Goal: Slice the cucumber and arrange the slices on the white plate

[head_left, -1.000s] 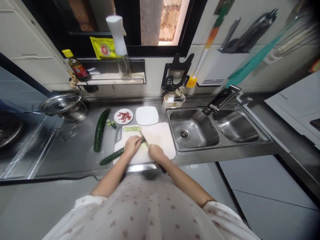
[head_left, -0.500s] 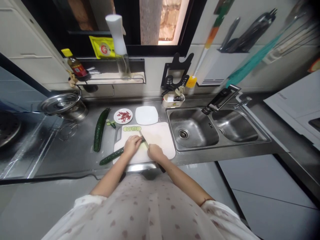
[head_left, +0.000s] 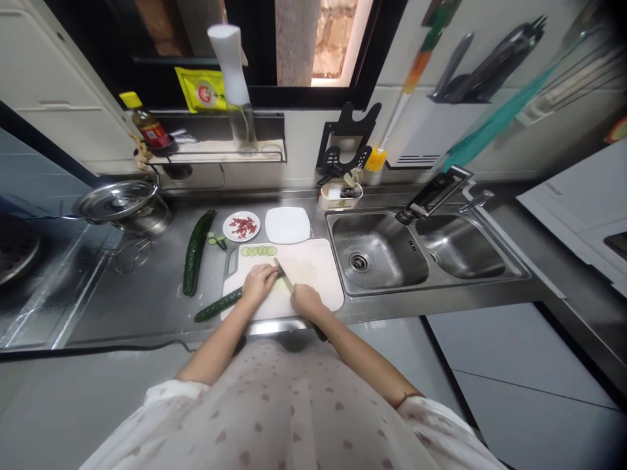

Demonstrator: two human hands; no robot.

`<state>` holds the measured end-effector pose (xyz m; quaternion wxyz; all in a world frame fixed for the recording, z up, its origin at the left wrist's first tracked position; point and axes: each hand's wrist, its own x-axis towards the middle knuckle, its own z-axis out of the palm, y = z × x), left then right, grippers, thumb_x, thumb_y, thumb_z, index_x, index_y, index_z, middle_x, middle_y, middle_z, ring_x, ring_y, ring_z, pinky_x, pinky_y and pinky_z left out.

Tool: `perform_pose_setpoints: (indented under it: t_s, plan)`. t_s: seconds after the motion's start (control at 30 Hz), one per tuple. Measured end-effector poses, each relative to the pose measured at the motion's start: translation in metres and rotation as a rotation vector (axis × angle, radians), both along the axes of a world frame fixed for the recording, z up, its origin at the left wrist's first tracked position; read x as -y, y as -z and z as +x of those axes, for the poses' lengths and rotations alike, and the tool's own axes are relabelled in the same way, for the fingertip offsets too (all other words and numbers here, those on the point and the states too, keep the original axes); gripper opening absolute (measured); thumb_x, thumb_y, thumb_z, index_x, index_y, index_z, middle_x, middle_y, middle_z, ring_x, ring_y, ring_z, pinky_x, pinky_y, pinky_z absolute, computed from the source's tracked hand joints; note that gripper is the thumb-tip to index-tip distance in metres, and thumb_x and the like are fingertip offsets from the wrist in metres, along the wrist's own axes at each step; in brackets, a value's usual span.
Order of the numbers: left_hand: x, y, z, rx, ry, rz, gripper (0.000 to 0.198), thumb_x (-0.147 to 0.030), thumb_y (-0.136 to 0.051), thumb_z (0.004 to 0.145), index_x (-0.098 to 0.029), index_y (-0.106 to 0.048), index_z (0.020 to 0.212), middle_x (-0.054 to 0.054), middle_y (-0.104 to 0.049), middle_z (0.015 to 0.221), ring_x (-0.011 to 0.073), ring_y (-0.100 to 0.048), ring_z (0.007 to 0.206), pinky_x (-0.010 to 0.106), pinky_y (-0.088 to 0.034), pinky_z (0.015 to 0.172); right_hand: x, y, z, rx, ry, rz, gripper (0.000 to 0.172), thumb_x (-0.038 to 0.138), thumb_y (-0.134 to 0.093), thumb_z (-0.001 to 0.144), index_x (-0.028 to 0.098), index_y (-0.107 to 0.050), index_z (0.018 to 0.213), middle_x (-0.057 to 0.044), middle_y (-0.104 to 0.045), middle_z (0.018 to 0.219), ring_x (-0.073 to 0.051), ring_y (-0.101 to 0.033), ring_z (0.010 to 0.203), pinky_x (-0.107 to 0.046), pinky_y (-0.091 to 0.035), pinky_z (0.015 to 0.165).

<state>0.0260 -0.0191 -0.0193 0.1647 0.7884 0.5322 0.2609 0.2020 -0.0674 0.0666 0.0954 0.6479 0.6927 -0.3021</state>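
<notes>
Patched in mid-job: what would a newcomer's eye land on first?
The hands at the white cutting board: the left hand pins a cucumber while the right hand holds a knife against it. Cut slices line the board's far edge; a whole cucumber lies left, on the counter.

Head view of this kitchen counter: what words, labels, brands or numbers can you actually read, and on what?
No text here can be read.
On the yellow packet: a round red logo, print too blurred.
On the bottle: a red label, too small.
On the white appliance: a faint mark, unreadable.
On the cucumber under the left hand and the knife in the right hand: no marks visible.
</notes>
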Motion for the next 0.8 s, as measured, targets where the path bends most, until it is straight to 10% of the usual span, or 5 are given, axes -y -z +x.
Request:
perform_pose_setpoints:
  t_s: [0.8]
  plan:
    - [-0.001, -0.002, 0.0, 0.005, 0.004, -0.029, 0.026, -0.032, -0.05, 0.093, -0.024, -0.071, 0.105, 0.006, -0.069, 0.103, 0.0218, -0.059, 0.098, 0.035, -0.047, 0.088, -0.005, 0.009, -0.006, 0.011, -0.002, 0.024, 0.033, 0.01, -0.041, 0.087, 0.011, -0.065, 0.109, -0.017, -0.068, 0.109, -0.025, -0.064, 0.104, -0.029, -0.048, 0.082]
